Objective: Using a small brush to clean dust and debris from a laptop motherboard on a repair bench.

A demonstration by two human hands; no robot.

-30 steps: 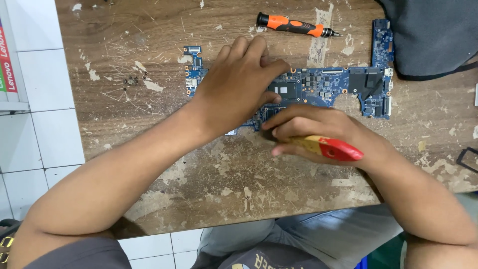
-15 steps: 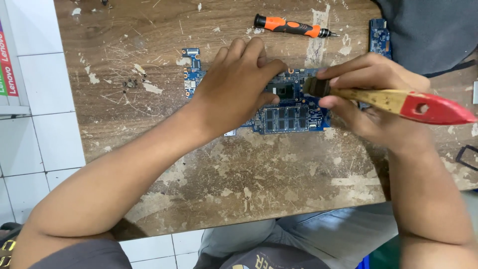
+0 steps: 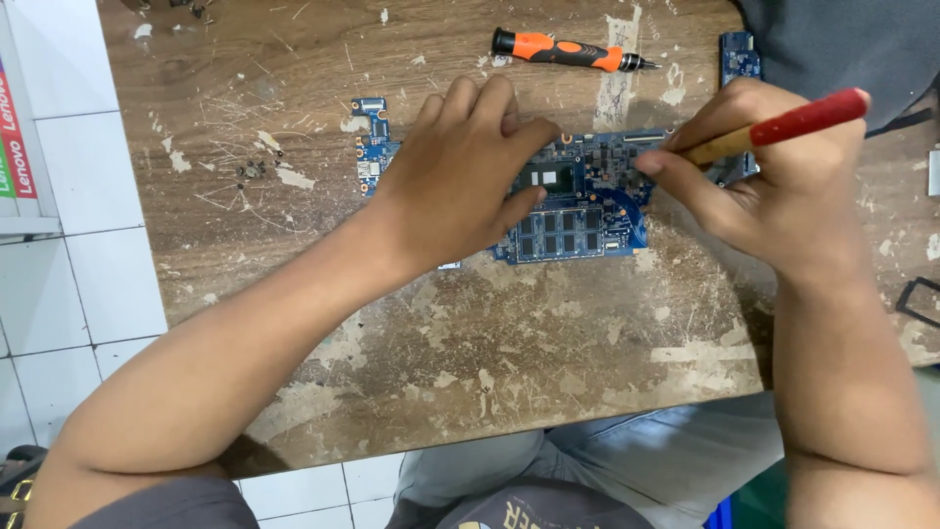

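- A worn wooden table (image 3: 441,372) stands on a white tiled floor.
- A blue circuit board (image 3: 587,211) lies at its middle.
- The left hand (image 3: 460,181) lies flat on the board, fingers spread, gripping nothing.
- The right hand (image 3: 774,181) pinches a red-handled brush (image 3: 783,127), its tip at the board's right edge.
- An orange screwdriver (image 3: 563,51) lies beyond.

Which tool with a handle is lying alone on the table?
The orange-and-black screwdriver at the far edge; the red-handled tool is held in the right hand.
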